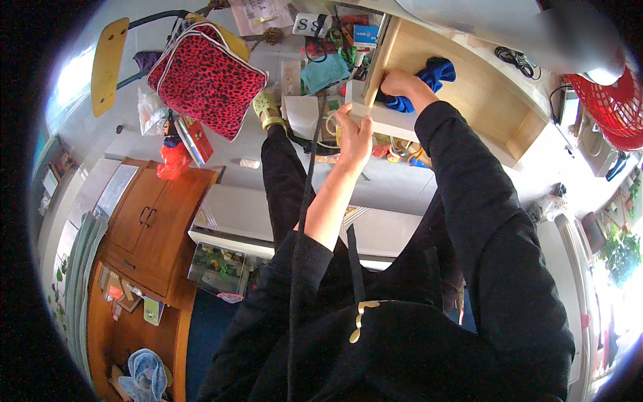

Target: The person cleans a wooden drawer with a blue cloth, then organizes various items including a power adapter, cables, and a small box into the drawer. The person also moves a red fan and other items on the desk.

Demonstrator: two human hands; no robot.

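A drawer (472, 85) with a bare light-wood bottom lies before me, its near wall white. Inside it, at the left end, my right hand (400, 84) presses down on a dark blue cloth (438, 73). Part of the cloth bunches out past the fingers on both sides. My left hand (355, 136) is just outside the drawer's near left corner, thumb and forefinger apart with nothing seen between them. Its other fingers are partly hidden. A white loop (330, 124) shows beside that hand, and whether they touch is unclear.
Loose items, including a light blue packet (326, 73) and a blue box (365, 36), crowd the floor left of the drawer. A red leopard-print cushion (211, 80) rests on a chair. Also around are a wooden cabinet (150, 226), a glass tank (218, 266) and a red basket (610, 108).
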